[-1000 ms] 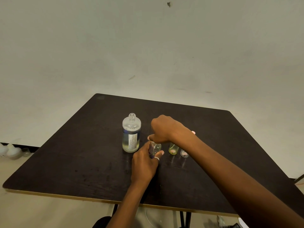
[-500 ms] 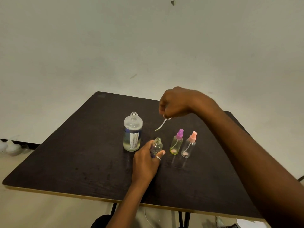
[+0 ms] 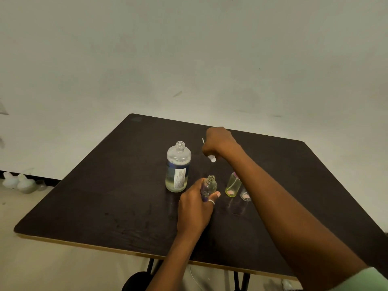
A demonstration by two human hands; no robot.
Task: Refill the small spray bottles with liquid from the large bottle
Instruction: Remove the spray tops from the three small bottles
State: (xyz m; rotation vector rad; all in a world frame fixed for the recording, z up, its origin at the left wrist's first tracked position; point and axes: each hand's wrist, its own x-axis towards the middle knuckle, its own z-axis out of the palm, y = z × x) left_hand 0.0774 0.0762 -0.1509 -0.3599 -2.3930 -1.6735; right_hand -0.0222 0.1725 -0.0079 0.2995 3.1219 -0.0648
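Observation:
The large clear bottle (image 3: 178,167) stands uncapped near the middle of the dark table (image 3: 100,198), partly filled with pale liquid, a white label facing me. My left hand (image 3: 196,208) grips a small clear bottle (image 3: 210,185) with its neck uncovered, just right of the large bottle. My right hand (image 3: 218,143) hovers behind it, closed on the removed white spray cap (image 3: 211,158), whose thin tube sticks up past the knuckles. A small yellow-green spray bottle (image 3: 232,185) and a small clear one (image 3: 245,195) stand to the right, partly hidden by my right forearm.
The table's light front edge (image 3: 126,249) runs across below my arms. A pale wall rises behind the table. Several whitish bottles or caps (image 3: 20,181) lie on the floor at the far left.
My right hand lifted the spray cap off the small bottle, then moved it down and back toward the table behind the bottles. My left hand stayed on the small bottle.

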